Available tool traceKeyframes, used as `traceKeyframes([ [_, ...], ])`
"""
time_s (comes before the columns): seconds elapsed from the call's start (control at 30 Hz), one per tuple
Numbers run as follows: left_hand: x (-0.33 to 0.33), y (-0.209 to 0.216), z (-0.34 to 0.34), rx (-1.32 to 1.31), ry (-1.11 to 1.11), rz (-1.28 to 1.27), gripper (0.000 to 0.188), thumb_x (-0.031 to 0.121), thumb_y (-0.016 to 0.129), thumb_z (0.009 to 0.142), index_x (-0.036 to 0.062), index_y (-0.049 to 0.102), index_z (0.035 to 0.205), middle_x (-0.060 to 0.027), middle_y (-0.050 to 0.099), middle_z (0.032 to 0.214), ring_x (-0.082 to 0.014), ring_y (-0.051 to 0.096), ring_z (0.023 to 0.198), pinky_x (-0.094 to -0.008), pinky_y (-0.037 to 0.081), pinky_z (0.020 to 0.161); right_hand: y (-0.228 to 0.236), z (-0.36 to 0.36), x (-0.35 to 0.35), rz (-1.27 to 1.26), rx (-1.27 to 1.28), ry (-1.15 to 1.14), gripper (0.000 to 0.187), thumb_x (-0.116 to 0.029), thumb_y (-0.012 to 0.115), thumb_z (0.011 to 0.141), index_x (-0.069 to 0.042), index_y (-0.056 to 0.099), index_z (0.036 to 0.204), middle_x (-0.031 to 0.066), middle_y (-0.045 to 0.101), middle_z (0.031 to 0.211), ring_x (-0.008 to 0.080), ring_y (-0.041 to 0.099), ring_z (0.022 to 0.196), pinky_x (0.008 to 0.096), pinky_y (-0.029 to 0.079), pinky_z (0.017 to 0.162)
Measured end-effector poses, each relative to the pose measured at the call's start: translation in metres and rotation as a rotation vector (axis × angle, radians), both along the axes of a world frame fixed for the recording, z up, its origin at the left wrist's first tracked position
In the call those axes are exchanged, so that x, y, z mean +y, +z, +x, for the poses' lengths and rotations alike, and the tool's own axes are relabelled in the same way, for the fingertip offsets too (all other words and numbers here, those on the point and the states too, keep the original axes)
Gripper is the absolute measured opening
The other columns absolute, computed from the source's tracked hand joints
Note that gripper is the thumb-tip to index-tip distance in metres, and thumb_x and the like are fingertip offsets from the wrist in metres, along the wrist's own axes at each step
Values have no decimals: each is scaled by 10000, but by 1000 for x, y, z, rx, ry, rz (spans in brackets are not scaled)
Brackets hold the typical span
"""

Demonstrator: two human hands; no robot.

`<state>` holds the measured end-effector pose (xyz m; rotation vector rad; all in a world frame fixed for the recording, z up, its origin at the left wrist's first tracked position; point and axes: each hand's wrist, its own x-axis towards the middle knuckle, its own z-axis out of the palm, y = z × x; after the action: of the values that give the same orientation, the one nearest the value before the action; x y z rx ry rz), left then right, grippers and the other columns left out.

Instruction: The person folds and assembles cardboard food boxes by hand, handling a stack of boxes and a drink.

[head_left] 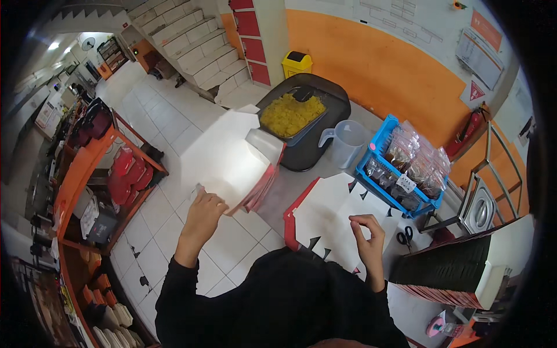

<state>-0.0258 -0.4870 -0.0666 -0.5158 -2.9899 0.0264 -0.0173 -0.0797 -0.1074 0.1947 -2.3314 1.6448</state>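
Pinching the edge of an open white box [223,153], the left hand [206,211] could, by tugging, topple it off the left side of the tabletop [285,191]; beside the unfolded box [325,217], the right hand [368,236] is half-curled, its hold unclear.

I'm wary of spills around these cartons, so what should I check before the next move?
1. Left hand at the edge of the raised white carton: ok.
2. Right hand pressing on the flatter white carton: cannot tell; it is over it, contact unclear.
3. Pan of yellow food resting on the black tray: ok.
4. Clear jug upright: ok.
5. Scissors put away: not ok; they lie out near the right hand.
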Motion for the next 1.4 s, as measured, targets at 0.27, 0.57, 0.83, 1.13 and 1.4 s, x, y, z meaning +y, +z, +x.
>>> traceKeyframes([
  [0.27, 38, -15, -14, -156, 0, 12, 311, 339, 720, 790, 117, 629, 987, -81, 661, 915, -265, 628, 985, -537, 267, 1123, -12, 10, 19, -10, -46, -60, 88, -44, 662, 867, -9, 704, 936, 110, 682, 916, 203, 646, 896, 302, 480, 834],
  [0.57, 49, -16, -20, 104, 55, 136, 120, 175, 566, 907, 81, 557, 835, -86, 641, 730, -286, 626, 626, -421, 461, 597, -20, 16, 19, -41, -95, -97, 95, -64, 658, 880, -4, 706, 936, 110, 678, 910, 189, 644, 887, 297, 485, 831],
  [0.83, 43, -12, -25, 133, 94, -80, 91, 191, 586, 887, 103, 581, 862, -56, 609, 703, -247, 640, 705, -417, 447, 697, -21, 16, 14, -41, -104, -84, 98, -68, 661, 879, -2, 705, 937, 109, 677, 902, 193, 642, 883, 301, 484, 833],
  [1.13, 29, -33, -45, -45, 49, -55, 110, 201, 632, 860, 123, 632, 937, -80, 676, 813, -258, 657, 867, -475, 418, 911, -18, 19, 17, -12, -114, -119, 95, -77, 663, 882, -6, 706, 928, 102, 678, 908, 188, 635, 890, 300, 474, 833],
  [1.4, 47, -15, -49, -158, 81, -98, 315, 213, 696, 812, 93, 610, 1089, -80, 689, 982, -276, 629, 1009, -520, 343, 1045, -47, 24, 47, 224, -146, -396, 214, -173, 652, 885, -28, 670, 1042, 133, 655, 997, 265, 617, 956, 373, 463, 872],
])
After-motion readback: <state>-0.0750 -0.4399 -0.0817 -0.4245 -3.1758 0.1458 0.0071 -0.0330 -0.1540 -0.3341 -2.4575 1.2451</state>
